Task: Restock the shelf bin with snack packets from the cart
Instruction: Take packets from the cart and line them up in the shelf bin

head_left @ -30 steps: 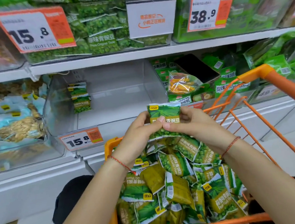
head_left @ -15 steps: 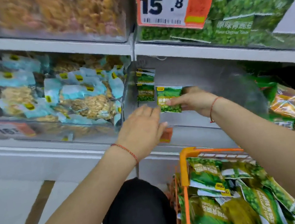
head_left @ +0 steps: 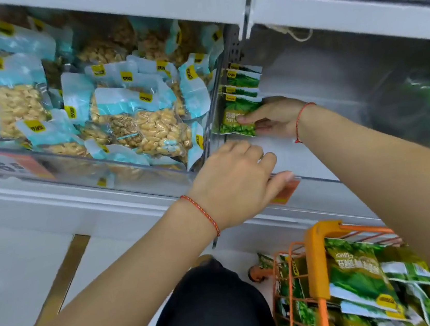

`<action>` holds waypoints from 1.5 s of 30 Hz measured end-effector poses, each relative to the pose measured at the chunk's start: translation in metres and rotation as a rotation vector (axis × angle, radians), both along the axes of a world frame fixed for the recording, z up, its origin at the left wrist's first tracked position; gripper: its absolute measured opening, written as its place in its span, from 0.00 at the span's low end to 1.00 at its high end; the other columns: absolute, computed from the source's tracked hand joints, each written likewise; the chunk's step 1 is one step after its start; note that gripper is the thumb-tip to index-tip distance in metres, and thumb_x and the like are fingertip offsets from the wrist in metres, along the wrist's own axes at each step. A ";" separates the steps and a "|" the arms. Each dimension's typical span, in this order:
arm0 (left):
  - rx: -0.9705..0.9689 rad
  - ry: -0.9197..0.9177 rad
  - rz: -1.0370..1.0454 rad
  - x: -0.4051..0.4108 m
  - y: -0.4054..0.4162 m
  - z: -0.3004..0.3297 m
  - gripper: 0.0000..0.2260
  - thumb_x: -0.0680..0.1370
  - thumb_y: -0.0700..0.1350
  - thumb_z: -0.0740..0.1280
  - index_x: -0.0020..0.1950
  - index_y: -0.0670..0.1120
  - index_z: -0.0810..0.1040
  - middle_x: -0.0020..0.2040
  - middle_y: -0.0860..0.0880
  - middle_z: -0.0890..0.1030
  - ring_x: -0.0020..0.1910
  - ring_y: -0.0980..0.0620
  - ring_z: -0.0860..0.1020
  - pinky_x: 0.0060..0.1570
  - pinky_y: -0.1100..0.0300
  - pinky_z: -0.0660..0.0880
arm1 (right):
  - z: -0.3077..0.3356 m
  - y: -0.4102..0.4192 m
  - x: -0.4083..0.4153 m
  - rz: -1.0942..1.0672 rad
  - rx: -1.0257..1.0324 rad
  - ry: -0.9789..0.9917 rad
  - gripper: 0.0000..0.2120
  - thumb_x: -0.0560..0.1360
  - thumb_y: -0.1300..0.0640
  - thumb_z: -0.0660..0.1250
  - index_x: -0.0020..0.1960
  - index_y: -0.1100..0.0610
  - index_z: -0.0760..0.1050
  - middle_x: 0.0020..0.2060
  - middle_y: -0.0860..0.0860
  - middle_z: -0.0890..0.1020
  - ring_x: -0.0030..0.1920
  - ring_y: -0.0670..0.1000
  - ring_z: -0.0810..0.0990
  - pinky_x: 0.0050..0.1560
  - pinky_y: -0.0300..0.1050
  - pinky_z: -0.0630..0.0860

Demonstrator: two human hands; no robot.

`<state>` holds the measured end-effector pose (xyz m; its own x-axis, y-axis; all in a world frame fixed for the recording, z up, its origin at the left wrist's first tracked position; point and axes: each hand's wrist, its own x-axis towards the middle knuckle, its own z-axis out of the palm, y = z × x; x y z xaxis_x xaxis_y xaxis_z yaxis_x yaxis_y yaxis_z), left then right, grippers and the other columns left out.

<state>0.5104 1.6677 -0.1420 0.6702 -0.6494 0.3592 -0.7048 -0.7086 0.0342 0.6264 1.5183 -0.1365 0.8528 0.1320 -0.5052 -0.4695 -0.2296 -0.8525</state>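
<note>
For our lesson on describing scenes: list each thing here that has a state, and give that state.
Green packet: gripped by right hand, placed against the row.
Packet row: upright at bin's left wall.
Shelf bin: mostly unfilled.
Left hand: holds nothing.
Cart: loaded with packets.

retail shop, snack aisle. white shelves (head_left: 339,12) are carrying clear plastic bins (head_left: 116,164) packed with sealed snack packets (head_left: 147,127). orange price tags (head_left: 11,166) are hanging on bin fronts, large printed numbers showing. orange shopping cart (head_left: 316,258) is standing below shelf, holding many identical green packets (head_left: 357,275). pale floor (head_left: 10,269) is showing underneath.
</note>
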 end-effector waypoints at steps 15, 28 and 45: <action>-0.029 -0.024 -0.008 0.000 -0.001 -0.001 0.24 0.80 0.56 0.51 0.46 0.42 0.81 0.40 0.43 0.81 0.43 0.42 0.79 0.43 0.51 0.75 | -0.009 0.009 0.002 0.007 -0.705 -0.277 0.14 0.71 0.45 0.71 0.44 0.55 0.74 0.42 0.52 0.79 0.44 0.54 0.76 0.43 0.43 0.71; -0.064 -0.004 0.017 -0.015 -0.006 0.018 0.20 0.79 0.54 0.52 0.51 0.44 0.80 0.44 0.46 0.81 0.46 0.43 0.78 0.45 0.53 0.74 | 0.049 -0.017 -0.048 0.090 -0.913 -0.242 0.23 0.76 0.41 0.61 0.47 0.62 0.78 0.42 0.57 0.83 0.35 0.54 0.78 0.31 0.42 0.71; -0.219 0.502 -0.164 -0.107 -0.100 0.064 0.09 0.79 0.45 0.63 0.56 0.50 0.80 0.49 0.52 0.83 0.49 0.52 0.79 0.51 0.55 0.75 | 0.096 -0.151 -0.283 -0.178 -0.760 -0.469 0.08 0.76 0.54 0.66 0.40 0.55 0.80 0.34 0.52 0.84 0.26 0.40 0.76 0.33 0.38 0.72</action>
<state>0.4036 1.5676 -0.0775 0.6900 -0.7056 0.1613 -0.6647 -0.5295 0.5270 0.3429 1.3673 -0.0403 0.9687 -0.2481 0.0017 -0.1949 -0.7654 -0.6133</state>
